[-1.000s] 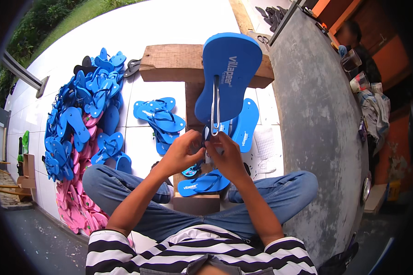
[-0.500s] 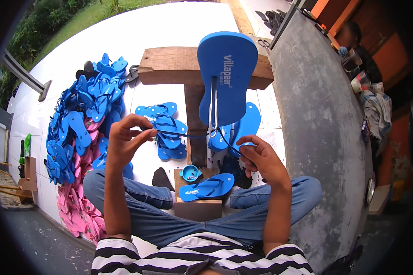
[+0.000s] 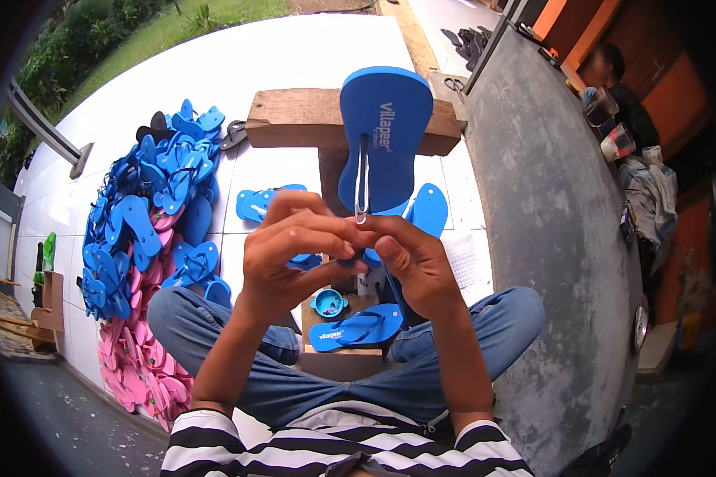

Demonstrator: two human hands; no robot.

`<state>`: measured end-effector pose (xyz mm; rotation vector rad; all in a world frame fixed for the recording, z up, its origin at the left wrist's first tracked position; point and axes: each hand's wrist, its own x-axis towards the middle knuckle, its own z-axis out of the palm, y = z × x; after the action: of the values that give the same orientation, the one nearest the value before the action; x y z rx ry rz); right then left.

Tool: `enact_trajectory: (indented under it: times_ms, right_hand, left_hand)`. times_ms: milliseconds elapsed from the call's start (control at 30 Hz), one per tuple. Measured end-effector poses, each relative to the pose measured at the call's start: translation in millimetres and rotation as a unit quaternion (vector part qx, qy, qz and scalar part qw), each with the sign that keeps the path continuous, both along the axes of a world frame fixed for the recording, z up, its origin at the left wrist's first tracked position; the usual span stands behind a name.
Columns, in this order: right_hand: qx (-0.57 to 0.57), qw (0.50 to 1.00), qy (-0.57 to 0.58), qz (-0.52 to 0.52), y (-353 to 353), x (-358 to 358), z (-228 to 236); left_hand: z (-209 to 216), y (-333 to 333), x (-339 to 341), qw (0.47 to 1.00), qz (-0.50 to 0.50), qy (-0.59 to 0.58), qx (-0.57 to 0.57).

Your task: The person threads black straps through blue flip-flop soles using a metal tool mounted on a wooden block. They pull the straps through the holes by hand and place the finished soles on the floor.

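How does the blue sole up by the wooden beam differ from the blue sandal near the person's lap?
The sole runs up the picture; the sandal lies crosswise on a block. A metal loop shows at the sole's face, with no Y-shaped strap; the sandal has a dark blue strap. Both are blue with pale lettering.

We are holding a dark strap (image 3: pixel 392 286) between our left hand (image 3: pixel 290 253) and right hand (image 3: pixel 423 269); a blue sole (image 3: pixel 386 103) is standing beyond them, a blue sandal (image 3: pixel 354 329) is lying below.
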<state>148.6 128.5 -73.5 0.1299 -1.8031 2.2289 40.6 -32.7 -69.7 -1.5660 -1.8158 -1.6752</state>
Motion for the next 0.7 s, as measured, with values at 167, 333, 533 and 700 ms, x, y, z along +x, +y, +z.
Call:
enact_trajectory:
  times_ms: [167,333,533,700]
  right_hand:
    - [-0.042,0.985,0.026,0.163,11,-12,-14]
    - [-0.170,0.960,0.076,0.211,4,-20,-17]
    - [-0.096,0.988,0.118,0.021,1,-17,-13]
    - [-0.128,0.983,0.129,-0.004,-7,-24,-5]
  left_hand:
    - [-1,-6,-4,0.999,-0.035,-0.014,0.017]
    - [-4,1,-11,0.981,-0.154,-0.110,0.033]
    - [8,0,-13,0.998,-0.014,-0.037,0.051]
    - [38,9,-38,0.985,0.157,0.053,0.048]
